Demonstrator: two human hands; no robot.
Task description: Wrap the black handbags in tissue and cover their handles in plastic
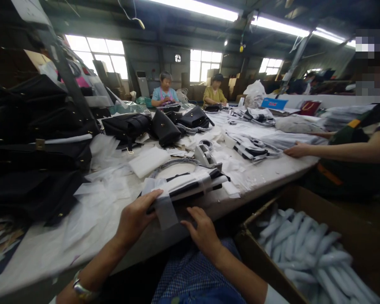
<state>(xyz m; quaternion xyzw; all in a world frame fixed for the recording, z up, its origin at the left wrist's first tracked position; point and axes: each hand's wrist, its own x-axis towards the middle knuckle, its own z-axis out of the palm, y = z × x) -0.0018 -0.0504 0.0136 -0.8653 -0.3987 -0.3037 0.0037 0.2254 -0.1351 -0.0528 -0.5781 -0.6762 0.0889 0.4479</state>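
Note:
A black bag (pixel 190 185) partly wrapped in white sheets lies at the table's near edge, its looped strap (pixel 174 162) behind it. My left hand (pixel 138 215) grips the bag's left end, with the fingers on top and the thumb at the near side. A translucent sheet (pixel 167 212) hangs from the bag over the edge, between my hands. My right hand (pixel 201 228) is just in front of the bag, its fingers apart and nothing in them. A tape dispenser (pixel 205 155) stands behind the bag.
Black bags (pixel 166 128) lie further back, with a tall stack of them (pixel 41 156) at left. A carton (pixel 291 253) of wrapped white rolls stands at lower right. Two people sit across the table; another reaches in from the right.

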